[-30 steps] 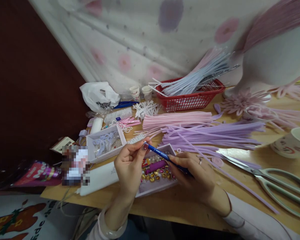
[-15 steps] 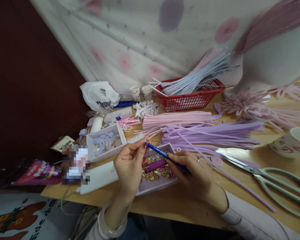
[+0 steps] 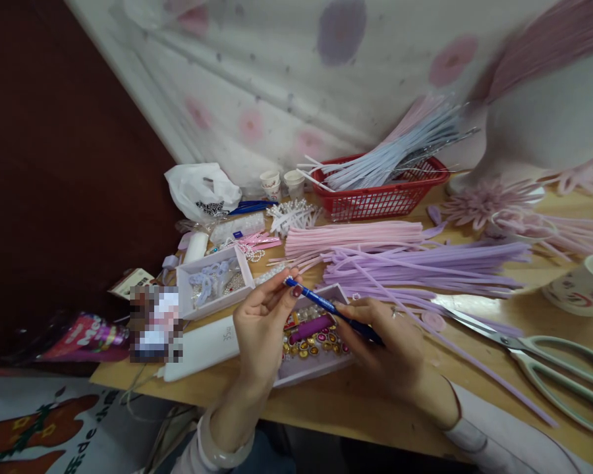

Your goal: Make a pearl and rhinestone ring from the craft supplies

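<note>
My right hand (image 3: 390, 336) is closed around a blue pen (image 3: 321, 303), which points up and to the left. At the pen's tip, my left hand (image 3: 264, 322) pinches thumb and forefinger together on a tiny white beaded piece (image 3: 289, 282). Its exact kind is too small to make out, and the fingers partly cover it. Beneath the hands lies a white box (image 3: 301, 378) with yellow and pink gems (image 3: 321, 342) and a purple tube (image 3: 312, 327) in it.
Green-handled scissors (image 3: 528, 345) lie at the right by a paper cup (image 3: 583, 286). Behind the hands are purple pipe cleaners (image 3: 425, 266), pink pipe cleaners (image 3: 356, 237) and a red basket (image 3: 380, 197). A second white box (image 3: 212, 306) and a white slab-shaped device (image 3: 202, 349) are left.
The view has shifted slightly, moving everything a little to the right. My left fingers have shifted a little at the pen's tip; the right hand keeps its hold on the pen.
</note>
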A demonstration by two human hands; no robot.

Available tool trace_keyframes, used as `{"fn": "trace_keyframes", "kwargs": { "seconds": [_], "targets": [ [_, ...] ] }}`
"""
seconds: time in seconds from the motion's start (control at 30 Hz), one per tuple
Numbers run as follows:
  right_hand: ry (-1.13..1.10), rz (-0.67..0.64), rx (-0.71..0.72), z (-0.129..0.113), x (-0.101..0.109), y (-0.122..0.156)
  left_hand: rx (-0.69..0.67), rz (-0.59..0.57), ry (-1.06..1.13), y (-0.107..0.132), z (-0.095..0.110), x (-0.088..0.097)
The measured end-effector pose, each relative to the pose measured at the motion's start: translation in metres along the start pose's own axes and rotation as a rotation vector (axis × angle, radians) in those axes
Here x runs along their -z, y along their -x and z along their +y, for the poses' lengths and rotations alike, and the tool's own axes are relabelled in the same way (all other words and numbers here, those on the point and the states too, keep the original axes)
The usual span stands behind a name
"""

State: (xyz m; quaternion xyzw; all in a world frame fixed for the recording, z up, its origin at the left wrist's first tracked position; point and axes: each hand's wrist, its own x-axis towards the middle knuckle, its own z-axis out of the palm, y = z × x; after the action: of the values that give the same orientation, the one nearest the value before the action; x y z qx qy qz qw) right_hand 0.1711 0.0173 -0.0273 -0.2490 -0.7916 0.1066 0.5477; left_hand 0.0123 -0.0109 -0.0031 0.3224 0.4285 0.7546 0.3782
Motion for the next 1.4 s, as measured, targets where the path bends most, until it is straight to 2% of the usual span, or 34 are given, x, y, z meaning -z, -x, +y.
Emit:
{"fn": "trace_keyframes", "kwargs": {
  "seconds": [0.23, 0.4, 0.57, 0.73, 1.07, 1.23, 1.4],
  "targets": [
    [0.033, 0.009, -0.009, -0.001, -0.001, 0.002, 0.095, 0.049, 0.096, -0.001, 0.003, -0.005],
    [0.043, 0.007, -0.019, -0.003, 0.0, 0.001, 0.059, 0.082, 0.006, 0.001, 0.002, -0.001],
    [0.032, -0.002, -0.009, -0.002, -0.001, 0.001, 0.041, 0.078, 0.014, 0.001, 0.001, 0.0],
    [0.024, -0.037, 0.034, 0.0, 0.001, 0.001, 0.066, 0.092, 0.035, -0.001, 0.002, -0.003],
    [0.121, -0.111, 0.175, 0.004, 0.007, 0.0, 0.017, 0.027, -0.054, 0.002, 0.001, -0.001],
    [0.124, 0.012, 0.03, 0.0, 0.002, 0.001, -0.063, -0.028, -0.147, 0.004, -0.001, -0.001],
    [-0.098, 0.02, -0.254, 0.001, 0.0, 0.001, -0.214, -0.06, -0.424, 0.008, -0.001, 0.002]
  ]
}}
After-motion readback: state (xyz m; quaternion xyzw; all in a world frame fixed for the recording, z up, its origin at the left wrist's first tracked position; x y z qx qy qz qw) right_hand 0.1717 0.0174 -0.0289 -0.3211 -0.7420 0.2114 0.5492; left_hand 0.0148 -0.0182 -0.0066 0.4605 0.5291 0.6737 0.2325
